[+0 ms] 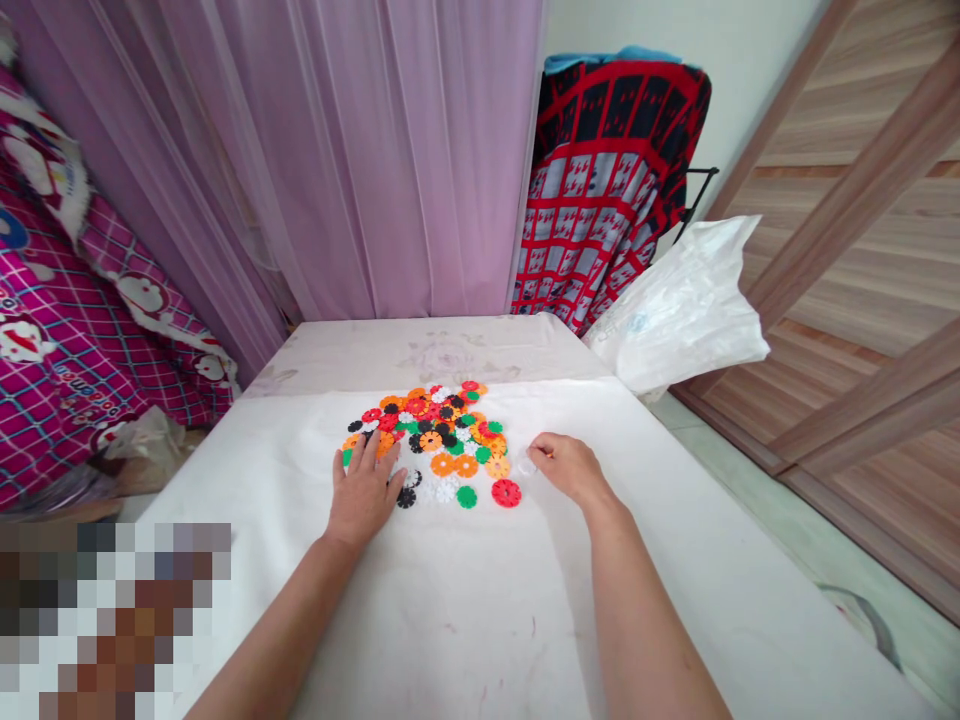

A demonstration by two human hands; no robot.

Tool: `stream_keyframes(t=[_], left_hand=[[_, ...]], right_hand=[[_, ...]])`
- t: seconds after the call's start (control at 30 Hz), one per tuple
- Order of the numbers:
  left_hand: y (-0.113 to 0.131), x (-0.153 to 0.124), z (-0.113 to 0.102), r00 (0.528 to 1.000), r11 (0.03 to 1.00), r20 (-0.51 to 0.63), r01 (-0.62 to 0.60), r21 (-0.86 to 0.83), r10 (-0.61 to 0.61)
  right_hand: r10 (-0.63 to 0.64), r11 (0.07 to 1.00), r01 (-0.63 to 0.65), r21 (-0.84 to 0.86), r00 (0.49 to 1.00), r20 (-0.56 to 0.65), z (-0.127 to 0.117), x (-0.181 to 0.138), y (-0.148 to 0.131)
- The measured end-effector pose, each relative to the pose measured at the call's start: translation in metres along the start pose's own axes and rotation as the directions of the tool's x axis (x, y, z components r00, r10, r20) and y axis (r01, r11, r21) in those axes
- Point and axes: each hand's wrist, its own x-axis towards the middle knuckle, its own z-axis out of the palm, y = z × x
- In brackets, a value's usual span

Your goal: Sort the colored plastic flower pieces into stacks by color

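A loose heap of notched plastic discs point(431, 439) in orange, red, black, green and white lies on the white-covered table. My left hand point(363, 492) rests at the heap's left side with its fingers spread over some discs, partly hiding them. To the right of the heap, my right hand point(570, 466) is closed in a pinch. A pale white notched disc point(527, 463) shows at its fingertips, and a bit of orange shows between the fingers. Nearer me lie a red disc point(506, 493), a green disc point(466, 497) and a black disc point(406, 498).
The table point(465, 610) has a flowered cloth strip point(345, 350) at its far end. A white plastic bag point(682, 300) stands by its right far corner. Purple curtains point(375, 160) hang behind, a pink patterned cloth point(97, 330) at left, a wooden wardrobe point(862, 250) at right.
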Motion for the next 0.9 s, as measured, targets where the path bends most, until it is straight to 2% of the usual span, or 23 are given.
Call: stream_keyframes(t=[0.1, 0.17, 0.23, 0.3, 0.37, 0.47, 0.53, 0.63, 0.73, 0.8, 0.9], left_hand=[[0.001, -0.008, 0.002, 0.997, 0.997, 0.011, -0.073, -0.039, 0.073], [0.003, -0.013, 0.005, 0.990, 0.989, 0.035, -0.130, -0.068, 0.133], [0.004, -0.013, 0.007, 0.994, 0.993, 0.040, -0.097, -0.061, 0.099], [0.003, -0.010, 0.008, 1.000, 1.000, 0.020, 0.003, -0.031, -0.002], [0.001, -0.006, 0.008, 0.997, 0.997, -0.005, 0.079, -0.015, -0.079], [-0.001, -0.006, 0.010, 0.998, 0.997, -0.012, 0.069, -0.037, -0.070], [0.001, -0.009, 0.012, 1.000, 0.998, -0.010, 0.028, -0.051, -0.028], [0.004, -0.013, 0.013, 1.000, 0.998, 0.009, 0.029, -0.049, -0.029], [0.003, -0.010, 0.011, 0.993, 0.993, 0.027, 0.112, -0.048, -0.111], [0.000, -0.007, 0.010, 0.984, 0.983, 0.021, 0.177, -0.051, -0.176], [-0.008, -0.002, 0.008, 0.976, 0.973, 0.008, 0.219, -0.078, -0.219]], right_hand=[[0.000, 1.000, 0.001, -0.007, 0.987, 0.159, -0.007, -0.005, -0.005], [0.026, 0.999, -0.039, 0.038, 0.958, 0.285, -0.009, -0.008, -0.007], [0.049, 0.995, -0.078, 0.068, 0.933, 0.357, -0.010, -0.010, -0.007], [0.043, 0.997, -0.060, 0.040, 0.939, 0.343, -0.010, -0.011, -0.007], [0.000, 1.000, 0.003, -0.012, 0.969, 0.248, -0.008, -0.009, -0.010], [-0.086, 0.996, 0.086, -0.017, 0.996, 0.005, 0.005, 0.000, -0.022], [-0.114, 0.993, 0.114, -0.005, 0.990, -0.085, 0.018, 0.008, -0.038], [-0.061, 0.997, 0.062, -0.051, 0.998, 0.011, 0.042, 0.018, -0.070], [-0.029, 0.993, 0.043, -0.112, 0.991, 0.128, 0.060, 0.021, -0.100], [-0.086, 0.987, 0.107, -0.116, 0.982, 0.167, 0.068, 0.018, -0.115], [-0.251, 0.961, 0.270, -0.065, 0.944, 0.212, 0.071, 0.011, -0.128]])
